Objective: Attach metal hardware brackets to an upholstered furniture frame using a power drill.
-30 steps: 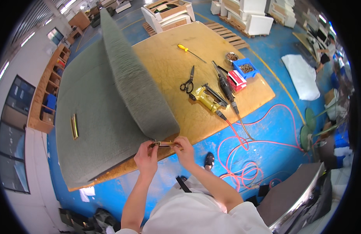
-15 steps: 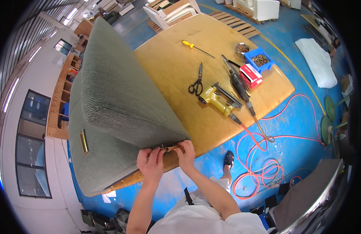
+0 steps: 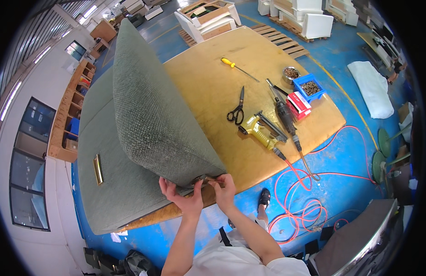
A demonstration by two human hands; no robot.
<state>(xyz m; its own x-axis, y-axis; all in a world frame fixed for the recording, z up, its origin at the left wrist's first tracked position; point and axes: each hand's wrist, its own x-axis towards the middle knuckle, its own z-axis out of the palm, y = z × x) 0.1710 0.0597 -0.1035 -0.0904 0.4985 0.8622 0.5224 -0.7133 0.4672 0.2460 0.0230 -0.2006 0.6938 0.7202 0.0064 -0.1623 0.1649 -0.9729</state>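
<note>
Head view, far left: a dark-framed window (image 3: 31,161) is set in the white wall, then wooden cubbyholes (image 3: 61,135) run along it. Next, a gold metal strip (image 3: 98,169) lies on the flat green upholstered section (image 3: 116,195), whose near edge runs along the tabletop's front edge. From that section rises a thick green panel (image 3: 164,119), tilted, its lower corner close to the table's front edge. The left hand (image 3: 189,202) is at this corner, thumb and fingers parted in a wide V; I cannot tell whether it has hold of the panel. Between the hands, at the corner, shows a small metallic piece (image 3: 203,179), mostly hidden. The right hand (image 3: 225,192) has its fingers bent and drawn together beside that piece; whether they pinch it is unclear.

Rightward, a stretch of yellow-brown tabletop (image 3: 217,99) separates the panel from a yellow-handled screwdriver (image 3: 228,62), black scissors (image 3: 236,114), a gold staple gun (image 3: 260,132) and a dark power tool (image 3: 284,115). A red-and-white box (image 3: 299,103) carries printing, just beside a blue bin (image 3: 310,88) of small fasteners near the table's right edge. Beyond that edge, red hose (image 3: 293,177) coils on blue floor marked by a yellow line (image 3: 344,92).
</note>
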